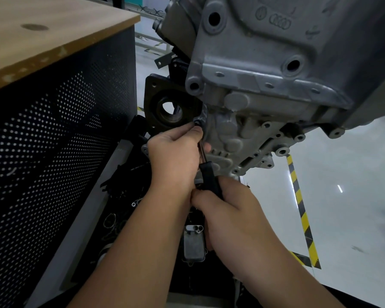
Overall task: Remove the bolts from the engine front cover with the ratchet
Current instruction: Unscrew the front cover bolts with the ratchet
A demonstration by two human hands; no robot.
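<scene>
The left hand is pinching the ratchet head onto a bolt at the engine front cover edge, steadying it, while the right hand is wrapping its handle low, presumably for leverage.

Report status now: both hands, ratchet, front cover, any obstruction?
Left hand steadies head of black-handled steel ratchet. Right hand grips handle. Ratchet at left edge of grey cast aluminium front cover. Nothing blocking.
</scene>
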